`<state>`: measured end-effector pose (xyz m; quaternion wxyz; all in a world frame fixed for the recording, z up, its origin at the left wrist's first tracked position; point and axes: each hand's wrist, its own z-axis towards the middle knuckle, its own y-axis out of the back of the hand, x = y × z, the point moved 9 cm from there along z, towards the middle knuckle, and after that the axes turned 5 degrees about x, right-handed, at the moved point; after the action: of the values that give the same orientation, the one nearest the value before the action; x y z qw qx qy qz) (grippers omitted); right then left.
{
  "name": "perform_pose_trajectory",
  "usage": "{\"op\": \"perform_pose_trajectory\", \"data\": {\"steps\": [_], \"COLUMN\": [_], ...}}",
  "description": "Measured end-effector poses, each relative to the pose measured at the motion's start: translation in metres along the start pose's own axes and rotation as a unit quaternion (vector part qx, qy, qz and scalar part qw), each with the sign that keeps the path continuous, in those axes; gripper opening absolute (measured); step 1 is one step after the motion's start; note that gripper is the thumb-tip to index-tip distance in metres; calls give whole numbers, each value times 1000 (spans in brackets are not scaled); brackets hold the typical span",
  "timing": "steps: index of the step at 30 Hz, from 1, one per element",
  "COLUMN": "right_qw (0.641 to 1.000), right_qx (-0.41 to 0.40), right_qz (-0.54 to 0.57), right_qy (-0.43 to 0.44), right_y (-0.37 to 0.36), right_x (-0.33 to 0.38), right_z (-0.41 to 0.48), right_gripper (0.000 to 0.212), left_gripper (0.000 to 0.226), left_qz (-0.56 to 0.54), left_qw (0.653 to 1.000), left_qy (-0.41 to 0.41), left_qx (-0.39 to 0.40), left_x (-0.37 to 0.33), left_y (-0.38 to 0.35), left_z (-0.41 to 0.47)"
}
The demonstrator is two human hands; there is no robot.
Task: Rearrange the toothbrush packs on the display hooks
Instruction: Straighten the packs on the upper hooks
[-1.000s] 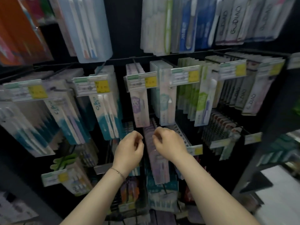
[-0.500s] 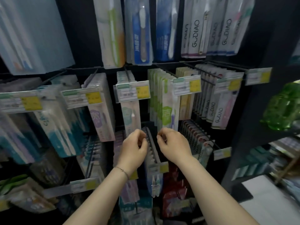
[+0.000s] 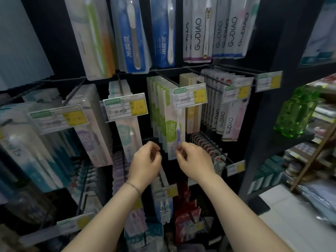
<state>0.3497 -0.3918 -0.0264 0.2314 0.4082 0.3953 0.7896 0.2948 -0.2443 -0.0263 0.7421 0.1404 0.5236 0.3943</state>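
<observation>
L hand (image 3: 145, 160) curled, holds nothing seen. R hand (image 3: 195, 160) curled at lower corner of green toothbrush pack (image 3: 172, 128) hung just above it; grip unclear. Pack prob. light, stiff, slick; take by side edges.

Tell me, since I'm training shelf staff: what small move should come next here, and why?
Probably pinch the bottom edge of the front green-and-white toothbrush pack with the right hand: its curled fingers sit at that edge, while the left hand hovers alongside.
</observation>
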Motion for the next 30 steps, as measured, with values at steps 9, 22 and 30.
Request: {"op": "perform_pose_trajectory", "data": {"steps": [9, 22, 30], "right_qw": [1000, 999, 990], "right_qx": [-2, 8, -62], "right_qz": [5, 13, 93], "right_qy": [0, 34, 92], "right_y": [-5, 22, 38], "right_x": [-9, -38, -35], "right_z": [-1, 32, 43], "right_gripper": [17, 15, 17], "left_gripper": [6, 5, 9], "left_qz": [16, -27, -72], "left_qw": [1000, 994, 989], "left_qy": [-2, 18, 10], "left_qx": [-6, -105, -128], "left_x": [-1, -21, -30], "left_y": [-8, -4, -16], "left_z": [11, 34, 41]}}
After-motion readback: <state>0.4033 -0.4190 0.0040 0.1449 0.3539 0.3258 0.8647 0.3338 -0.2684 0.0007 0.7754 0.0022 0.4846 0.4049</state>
